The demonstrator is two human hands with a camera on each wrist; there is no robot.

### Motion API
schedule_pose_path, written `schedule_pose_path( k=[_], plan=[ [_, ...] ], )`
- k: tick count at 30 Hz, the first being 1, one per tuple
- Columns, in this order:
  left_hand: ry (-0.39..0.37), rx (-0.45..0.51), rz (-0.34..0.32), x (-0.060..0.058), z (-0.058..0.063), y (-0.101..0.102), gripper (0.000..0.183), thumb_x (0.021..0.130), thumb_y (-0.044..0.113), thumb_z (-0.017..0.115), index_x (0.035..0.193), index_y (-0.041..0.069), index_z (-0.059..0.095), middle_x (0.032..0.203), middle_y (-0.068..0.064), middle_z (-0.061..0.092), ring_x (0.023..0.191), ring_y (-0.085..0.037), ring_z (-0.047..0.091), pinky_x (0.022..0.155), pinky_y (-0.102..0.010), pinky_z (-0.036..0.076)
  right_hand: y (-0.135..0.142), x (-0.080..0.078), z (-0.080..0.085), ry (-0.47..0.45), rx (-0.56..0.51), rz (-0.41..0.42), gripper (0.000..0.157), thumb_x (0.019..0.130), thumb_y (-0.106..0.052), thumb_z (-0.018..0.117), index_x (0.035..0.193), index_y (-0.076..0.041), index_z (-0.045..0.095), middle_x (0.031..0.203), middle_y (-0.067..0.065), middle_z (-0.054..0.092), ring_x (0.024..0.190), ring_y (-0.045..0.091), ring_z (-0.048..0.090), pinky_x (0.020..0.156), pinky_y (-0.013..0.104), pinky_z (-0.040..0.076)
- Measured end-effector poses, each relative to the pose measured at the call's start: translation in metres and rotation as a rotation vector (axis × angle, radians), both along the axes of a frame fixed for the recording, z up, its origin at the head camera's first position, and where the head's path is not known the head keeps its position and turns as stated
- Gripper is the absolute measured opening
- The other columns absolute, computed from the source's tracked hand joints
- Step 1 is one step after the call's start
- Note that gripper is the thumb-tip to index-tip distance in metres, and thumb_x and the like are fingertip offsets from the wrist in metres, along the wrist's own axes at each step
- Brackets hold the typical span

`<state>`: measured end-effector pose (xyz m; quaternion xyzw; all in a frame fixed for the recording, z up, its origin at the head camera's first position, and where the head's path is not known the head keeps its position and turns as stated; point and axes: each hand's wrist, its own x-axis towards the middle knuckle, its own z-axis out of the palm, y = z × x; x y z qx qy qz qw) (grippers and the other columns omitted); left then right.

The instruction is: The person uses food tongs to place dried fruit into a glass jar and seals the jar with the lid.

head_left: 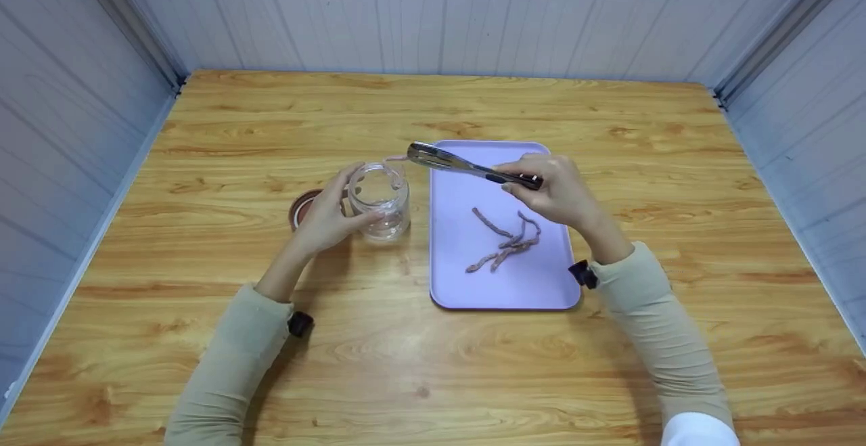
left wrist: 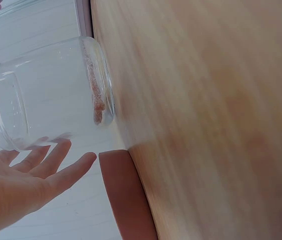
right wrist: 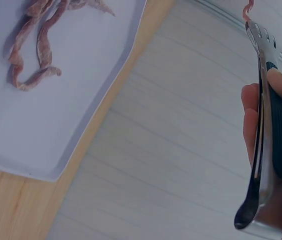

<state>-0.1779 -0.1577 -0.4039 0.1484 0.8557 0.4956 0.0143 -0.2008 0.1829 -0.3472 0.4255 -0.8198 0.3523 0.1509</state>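
Hands first: how are they placed?

By the left hand (head_left: 330, 219), the glass jar (head_left: 394, 224) is held, thumb and fingers partly spread around its side. By the right hand (head_left: 558, 192), the tongs (head_left: 467, 167) are gripped in curled fingers, their tips pointed toward 9 o'clock.

What is carried in the tongs?

One meat strip (right wrist: 248, 10) is pinched at the tips, by the jar's mouth at about 1 o'clock; whether the rim is touched cannot be told.

And inside the jar?

At its bottom, another strip (left wrist: 95, 85) is seen.

What is set around it?

At 3 o'clock from the jar, several strips (head_left: 517, 246) are tangled on the purple tray (head_left: 463, 189). At 9 o'clock, the brown lid (head_left: 295, 214) is laid on the wooden table (head_left: 406, 378), near the left hand.
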Motion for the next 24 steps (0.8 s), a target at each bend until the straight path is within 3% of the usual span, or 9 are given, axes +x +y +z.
schedule_pose_path(
  k=[7, 24],
  plan=[
    [0.002, 0.007, 0.008, 0.000, 0.001, 0.000, 0.083, 0.071, 0.037, 0.072, 0.137, 0.011, 0.029, 0.132, -0.013, 0.035, 0.114, -0.037, 0.038, 0.092, -0.049, 0.031, -0.009, 0.000, -0.002, 0.046, 0.012, 0.005, 0.021, 0.076, -0.004, 0.067, 0.097, -0.007, 0.069, 0.073, 0.001, 0.062, 0.055, 0.007, 0.044, 0.046, 0.023, 0.035],
    [0.018, 0.033, 0.001, 0.000, 0.000, 0.001, 0.081, 0.071, 0.033, 0.073, 0.135, 0.009, 0.030, 0.130, -0.014, 0.037, 0.116, -0.034, 0.037, 0.094, -0.045, 0.030, -0.021, 0.000, -0.010, 0.023, 0.009, 0.051, 0.024, 0.076, -0.003, 0.067, 0.099, -0.006, 0.068, 0.073, 0.002, 0.061, 0.053, 0.008, 0.043, 0.047, 0.024, 0.037]
  ],
)
